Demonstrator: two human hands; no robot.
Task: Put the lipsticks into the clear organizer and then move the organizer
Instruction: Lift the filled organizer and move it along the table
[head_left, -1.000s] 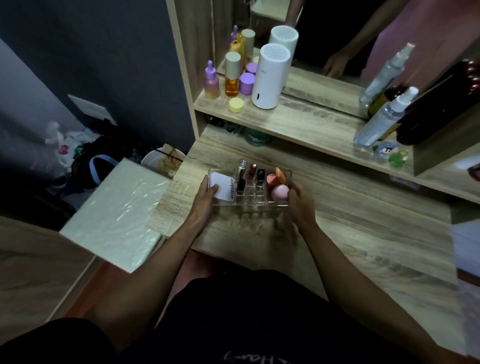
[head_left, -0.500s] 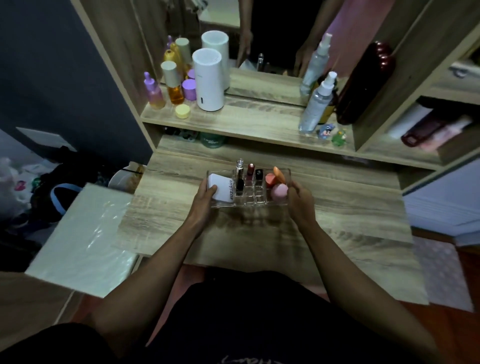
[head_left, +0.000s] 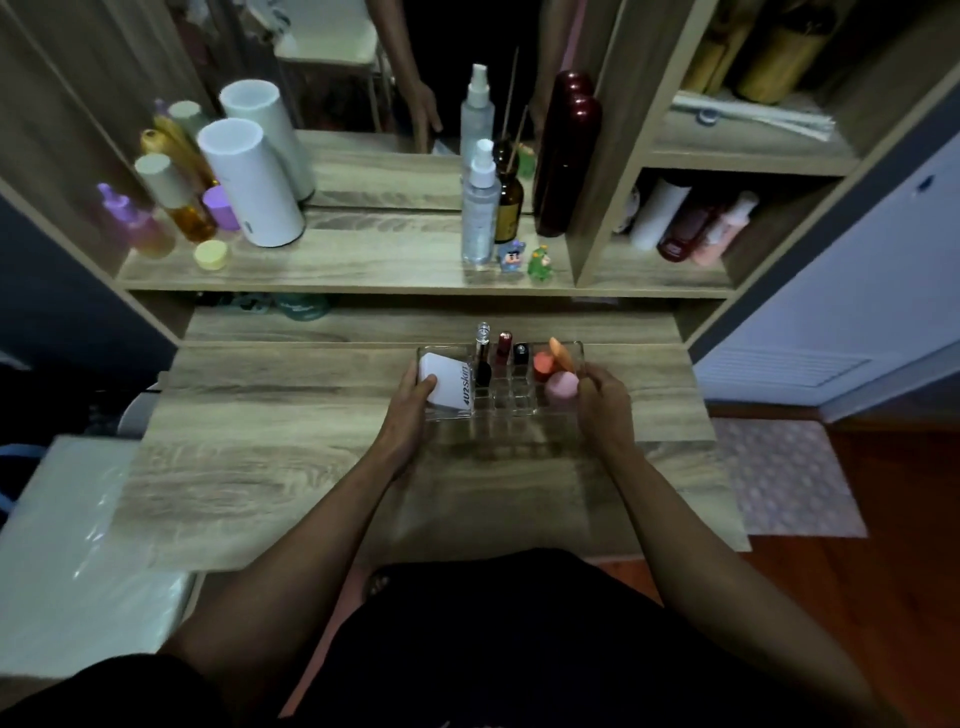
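Observation:
The clear organizer (head_left: 511, 404) is on the wooden desk (head_left: 291, 457), toward its right side. Three lipsticks stand upright in its middle slots: a clear-capped one (head_left: 483, 347), a dark red one (head_left: 503, 347) and a black one (head_left: 520, 354). A white box (head_left: 445, 385) fills its left section; pink and orange sponges (head_left: 558, 374) fill the right. My left hand (head_left: 410, 410) grips the organizer's left end, thumb on the white box. My right hand (head_left: 602, 405) grips its right end.
A shelf (head_left: 363, 265) above the desk carries a white cylinder (head_left: 252, 182), coloured bottles (head_left: 171, 202), spray bottles (head_left: 480, 202) and small figurines (head_left: 524, 257). A mirror stands behind. Bottles lie in the right cubby (head_left: 691, 228). A white stool (head_left: 78, 561) is at the left.
The organizer, held in both hands, now lies farther right along the desk. The head view has also swung right, showing the right cubbies and the floor.

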